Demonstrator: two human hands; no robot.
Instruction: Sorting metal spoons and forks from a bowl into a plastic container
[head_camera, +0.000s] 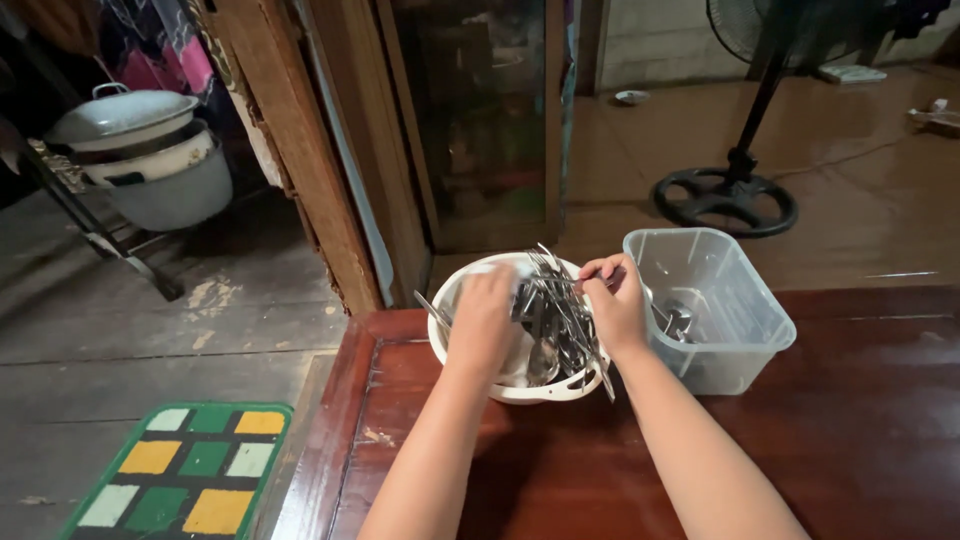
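Note:
A white bowl (545, 392) full of metal cutlery (560, 320) stands on a dark red wooden table (860, 420). My left hand (482, 322) reaches into the bowl from the left, fingers curled down over the forks and spoons; what it grips is hidden. At the bowl's right rim, my right hand (617, 305) pinches the handle of one piece of cutlery. Right beside the bowl sits a clear plastic tub (740, 345) holding a few spoons.
The table's left edge (320, 440) drops to a grey plank floor with a green chequered mat (185, 470). A standing fan's base (725, 200) is beyond the table. Stacked enamel pots (145, 150) rest on a rack at the far left.

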